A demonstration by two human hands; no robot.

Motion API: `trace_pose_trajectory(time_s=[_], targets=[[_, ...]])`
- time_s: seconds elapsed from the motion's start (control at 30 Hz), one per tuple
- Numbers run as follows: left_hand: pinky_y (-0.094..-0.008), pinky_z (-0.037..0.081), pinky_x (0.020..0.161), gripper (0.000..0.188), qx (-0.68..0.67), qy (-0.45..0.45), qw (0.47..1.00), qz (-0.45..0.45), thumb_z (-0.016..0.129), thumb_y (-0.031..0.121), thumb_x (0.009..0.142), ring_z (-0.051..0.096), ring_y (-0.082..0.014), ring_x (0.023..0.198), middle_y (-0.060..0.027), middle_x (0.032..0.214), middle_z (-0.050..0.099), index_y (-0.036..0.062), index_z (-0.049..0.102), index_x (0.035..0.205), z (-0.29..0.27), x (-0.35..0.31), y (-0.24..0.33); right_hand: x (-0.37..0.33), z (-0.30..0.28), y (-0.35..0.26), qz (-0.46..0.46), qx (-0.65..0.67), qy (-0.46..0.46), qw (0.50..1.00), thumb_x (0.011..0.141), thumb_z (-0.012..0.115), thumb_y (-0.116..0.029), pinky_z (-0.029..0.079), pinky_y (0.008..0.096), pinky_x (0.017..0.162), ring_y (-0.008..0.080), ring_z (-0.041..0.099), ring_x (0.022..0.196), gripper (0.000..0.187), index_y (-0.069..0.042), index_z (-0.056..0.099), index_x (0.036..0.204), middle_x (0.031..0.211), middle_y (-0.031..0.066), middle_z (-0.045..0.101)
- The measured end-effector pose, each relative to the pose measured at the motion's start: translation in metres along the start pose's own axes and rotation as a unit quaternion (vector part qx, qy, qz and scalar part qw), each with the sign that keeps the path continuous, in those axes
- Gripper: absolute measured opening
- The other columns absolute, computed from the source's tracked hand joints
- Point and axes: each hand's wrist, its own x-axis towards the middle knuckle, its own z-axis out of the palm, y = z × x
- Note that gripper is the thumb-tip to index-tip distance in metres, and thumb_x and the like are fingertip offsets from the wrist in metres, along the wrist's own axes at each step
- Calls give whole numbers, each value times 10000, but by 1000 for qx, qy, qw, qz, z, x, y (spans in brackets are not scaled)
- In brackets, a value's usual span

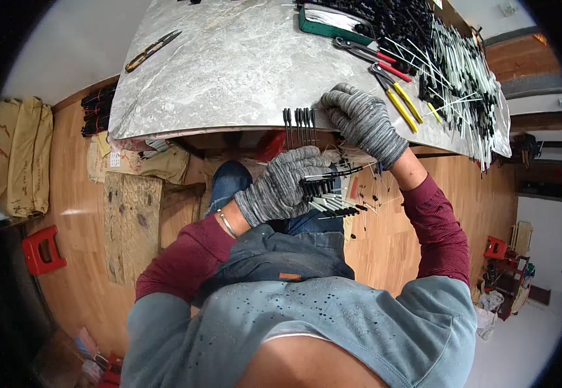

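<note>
My left hand (pixel 279 187), in a grey knit glove, is closed round a bundle of thin white rods with black ends (pixel 326 194) below the table's front edge. Several slim black rods with looped tips (pixel 300 123) stick up past its fingers against the tabletop; where their lower ends go is hidden. Also gloved, my right hand (pixel 361 123) is over the front edge of the table, just right of those tips. Its fingers are curled together, and whatever they may hold cannot be made out.
The grey marble-patterned table (pixel 229 77) bears red-handled pliers (pixel 378 57), yellow-handled pliers (pixel 397 97), a green box (pixel 336 24), a utility knife (pixel 153 50) and a large heap of white rods (pixel 465 77). A wooden board (pixel 132 226) and a red stool (pixel 43 250) are at left.
</note>
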Motion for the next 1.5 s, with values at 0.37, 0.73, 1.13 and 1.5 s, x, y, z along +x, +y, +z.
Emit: trace_pose_trajectory(time_s=[0.37, 0.73, 1.13, 1.5], targets=[[-431, 152, 997, 351, -140, 28, 985, -95, 607, 227, 651, 524, -164, 972, -33, 996, 570, 175, 545, 993, -5, -4, 13, 3, 4, -11, 23, 1, -26, 999, 682, 524, -30, 449, 299, 621, 250, 554, 711, 154, -55, 556, 831, 782, 78, 544], [-452, 143, 992, 267, 32, 8, 999, 29, 576, 275, 672, 486, -169, 1023, -27, 1034, 548, 172, 578, 918, -10, -4, 0, 10, 2, -10, 4, -15, -30, 999, 680, 530, -37, 448, 296, 623, 243, 551, 716, 152, -57, 557, 829, 779, 74, 543], [-459, 152, 987, 328, 23, -6, 999, 42, 573, 287, 664, 474, -176, 1025, -39, 1040, 535, 166, 563, 970, -12, -8, -4, 6, 8, -15, 58, 23, -46, 997, 720, 528, -157, 444, 336, 635, 259, 554, 720, 122, -85, 560, 813, 755, 91, 562], [-432, 153, 996, 281, 45, 29, 998, 35, 612, 209, 636, 549, -148, 919, -15, 951, 587, 155, 572, 910, -14, -3, 3, 9, 7, -22, 108, 61, -78, 989, 716, 522, -47, 452, 302, 661, 231, 573, 723, 121, -32, 559, 831, 764, 109, 580]])
